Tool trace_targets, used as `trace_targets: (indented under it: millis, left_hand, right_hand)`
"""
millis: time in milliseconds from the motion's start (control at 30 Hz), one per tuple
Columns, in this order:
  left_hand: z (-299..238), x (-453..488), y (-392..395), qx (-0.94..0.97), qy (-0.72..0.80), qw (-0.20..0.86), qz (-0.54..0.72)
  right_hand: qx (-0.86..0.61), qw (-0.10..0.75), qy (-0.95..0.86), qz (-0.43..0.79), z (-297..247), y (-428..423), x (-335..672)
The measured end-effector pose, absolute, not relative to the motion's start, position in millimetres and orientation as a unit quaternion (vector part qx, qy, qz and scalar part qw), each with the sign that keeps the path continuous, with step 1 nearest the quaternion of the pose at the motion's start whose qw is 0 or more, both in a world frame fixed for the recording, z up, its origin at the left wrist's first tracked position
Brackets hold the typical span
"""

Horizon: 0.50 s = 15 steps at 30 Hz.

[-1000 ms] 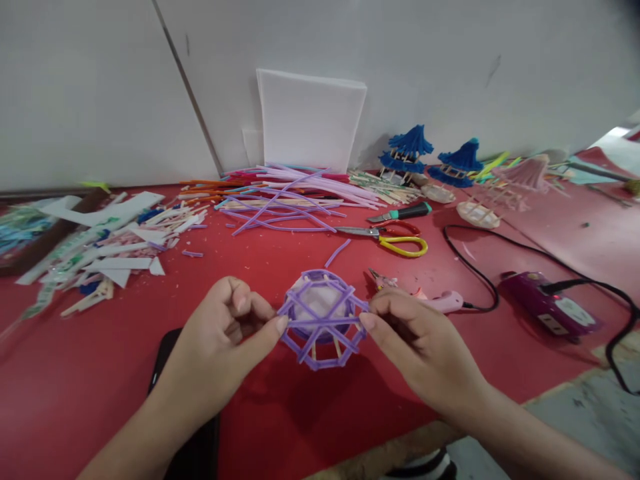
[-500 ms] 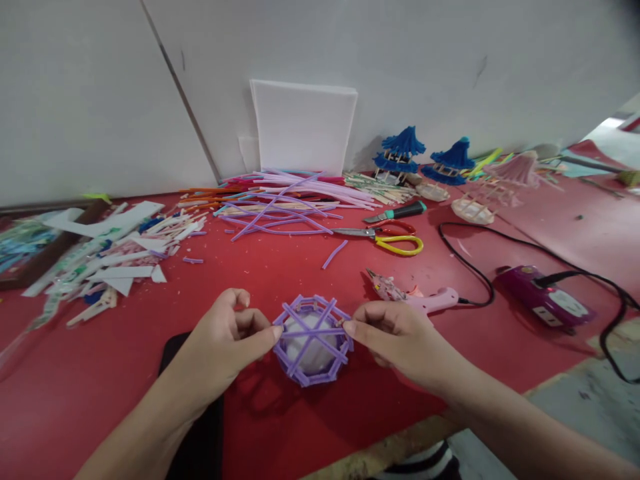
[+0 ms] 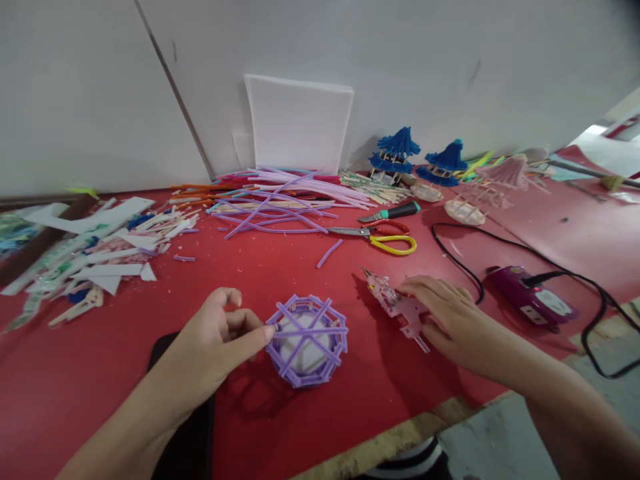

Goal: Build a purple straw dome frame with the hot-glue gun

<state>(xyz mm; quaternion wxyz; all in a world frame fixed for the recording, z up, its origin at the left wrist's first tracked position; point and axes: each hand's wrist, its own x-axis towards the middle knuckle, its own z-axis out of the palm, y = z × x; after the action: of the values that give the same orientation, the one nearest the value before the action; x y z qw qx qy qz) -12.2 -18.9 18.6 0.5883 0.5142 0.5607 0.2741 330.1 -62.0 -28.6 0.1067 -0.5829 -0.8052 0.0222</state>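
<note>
A round openwork frame of purple pipe cleaners [image 3: 306,331], with strips crossing over its top and a whitish round piece inside, sits in front of me. My left hand [image 3: 233,333] pinches its left rim between thumb and fingers. To its right, my right hand [image 3: 447,320] is closed around the handle of a pink hot glue gun [image 3: 395,303]. The gun's nozzle points up and left, and a clear glue stick pokes out of its rear. My fingers hide most of the handle.
Scissors [image 3: 393,245] and a cutter knife [image 3: 390,212] lie behind. Loose pipe cleaners [image 3: 280,207] spread near the wall, scraps [image 3: 115,253] at left. Blue roofed models [image 3: 395,157] stand at back right. A purple power box [image 3: 530,297] has a black cord. A dark flat object [image 3: 193,427] lies under my left arm.
My right hand has let go of the purple frame's right rim and moved right onto the glue gun, which has turned. My left hand keeps its pinch on the frame.
</note>
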Motion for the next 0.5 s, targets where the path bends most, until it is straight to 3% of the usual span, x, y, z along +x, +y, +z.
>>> trace_targets:
  millis: [267,500]
  left_hand:
    - [22.0,-9.7,-19.2,0.511,0.576,0.576,0.273]
    - [24.8,-4.6,-24.3,0.501,0.574,0.570,0.309]
  right_hand:
    - [-0.589,0.136,-0.796,0.002,-30.8,-55.4,334.1]
    - [-0.561,0.306,-0.729,0.245,-2.7,-70.6,319.9]
